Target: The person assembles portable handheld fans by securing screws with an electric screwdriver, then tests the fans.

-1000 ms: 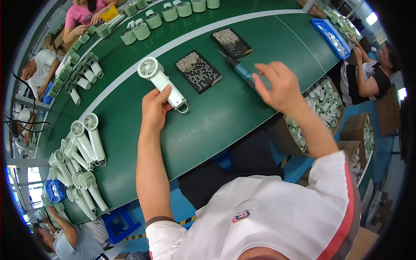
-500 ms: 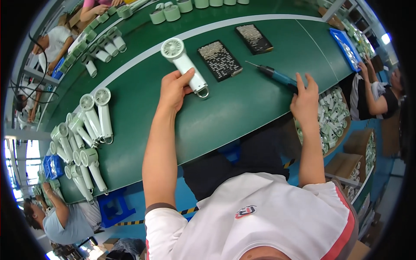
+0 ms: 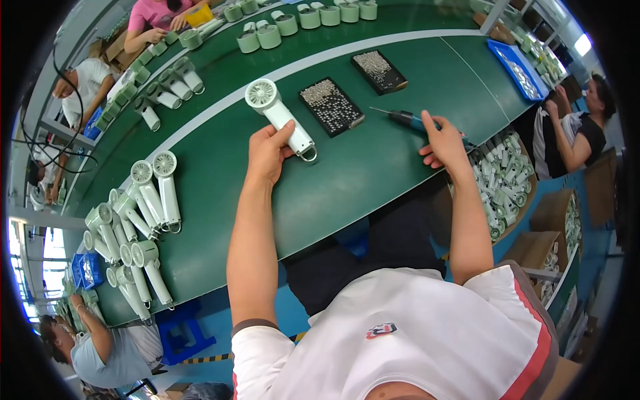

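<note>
My left hand (image 3: 268, 152) is closed around the lower handle of a pale green handheld fan (image 3: 285, 123). The fan's round grille head points away from me, and a metal loop hangs at the handle's end. To the right, my right hand (image 3: 445, 143) lies over the body of a teal and black electric screwdriver (image 3: 405, 119), thumb on the far side and bent fingers on the near side. The screwdriver rests on the table, its thin bit pointing left. Its grip is partly hidden by the hand. Two black trays of small metal screws, a nearer one (image 3: 332, 108) and a farther one (image 3: 379, 72), lie beyond.
Several handheld fans (image 3: 148, 190) lie grouped at the left of the green table (image 3: 220, 233). More fan parts (image 3: 287, 25) stand past the white strip. A carton of pale parts (image 3: 500, 193) sits by the right edge, near a blue tray (image 3: 512, 67). Co-workers sit around.
My right hand has come in from the screwdriver's rear end and its fingers have curled round the body. The left hand still holds the fan. The whole view has shifted slightly.
</note>
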The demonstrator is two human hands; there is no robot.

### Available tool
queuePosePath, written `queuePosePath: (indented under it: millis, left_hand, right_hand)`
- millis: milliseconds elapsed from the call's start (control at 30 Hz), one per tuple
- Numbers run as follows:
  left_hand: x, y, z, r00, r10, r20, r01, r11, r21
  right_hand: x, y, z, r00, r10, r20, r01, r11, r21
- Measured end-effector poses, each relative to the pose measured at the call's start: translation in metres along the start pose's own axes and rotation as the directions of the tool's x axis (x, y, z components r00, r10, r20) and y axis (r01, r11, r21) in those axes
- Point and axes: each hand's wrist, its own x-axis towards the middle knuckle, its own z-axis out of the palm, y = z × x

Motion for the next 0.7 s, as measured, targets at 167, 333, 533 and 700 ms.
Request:
queuePosePath:
  millis: [167,333,533,700]
  left_hand:
    - [0.007,-0.017,-0.020,0.999,0.051,-0.011,-0.051,0.999,-0.003]
    - [0.010,-0.012,0.004,0.999,0.043,0.026,-0.041,0.998,-0.054]
    - [0.008,-0.011,-0.005,0.998,0.044,0.042,-0.041,0.997,-0.063]
    - [0.003,-0.005,-0.004,0.999,0.048,0.025,-0.047,0.998,-0.039]
  right_hand:
    - [0.019,0.011,-0.011,0.984,0.028,-0.175,-0.055,0.987,-0.152]
    - [0.045,0.057,-0.052,0.966,0.069,-0.249,-0.129,0.964,-0.233]
    - [0.098,0.133,-0.074,0.847,-0.189,-0.497,0.218,0.976,0.001]
    - [0.064,0.105,-0.101,0.756,-0.209,-0.620,0.393,0.902,0.176]
